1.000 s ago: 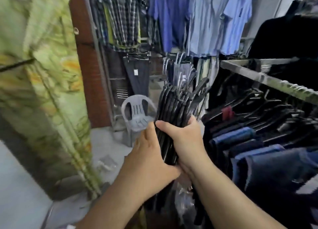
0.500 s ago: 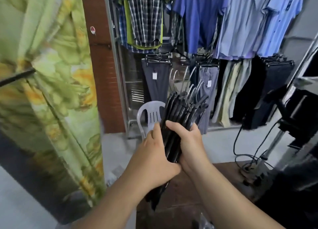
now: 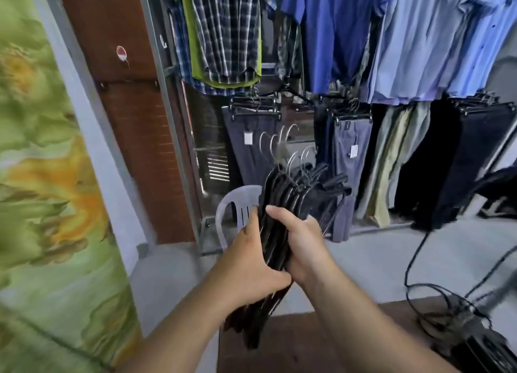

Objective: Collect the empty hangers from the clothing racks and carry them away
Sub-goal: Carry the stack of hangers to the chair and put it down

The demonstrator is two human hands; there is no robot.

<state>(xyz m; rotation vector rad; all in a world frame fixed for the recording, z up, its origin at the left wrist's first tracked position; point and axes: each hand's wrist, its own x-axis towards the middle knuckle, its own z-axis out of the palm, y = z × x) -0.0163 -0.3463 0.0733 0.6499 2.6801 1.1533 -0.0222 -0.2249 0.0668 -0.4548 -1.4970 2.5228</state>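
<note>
A thick bundle of black hangers [image 3: 282,204] with metal hooks pointing up stands tilted in the middle of the head view. My left hand [image 3: 249,263] clasps the bundle from the left and my right hand [image 3: 302,241] wraps it from the right, thumb across the front. The bundle's lower ends stick out below my hands. Beyond it a wall rack [image 3: 268,103] holds shirts above and clipped trousers below.
A pale plastic chair [image 3: 237,204] stands just behind the hangers. A green and yellow patterned cloth [image 3: 56,176] fills the left side. A brown wooden surface [image 3: 307,342] lies below my arms. Black cables [image 3: 414,263] trail over the floor at right.
My view has turned left, away from the rack of dark garments at right, toward the wall rack and chair. Both hands keep the same hold on the hangers.
</note>
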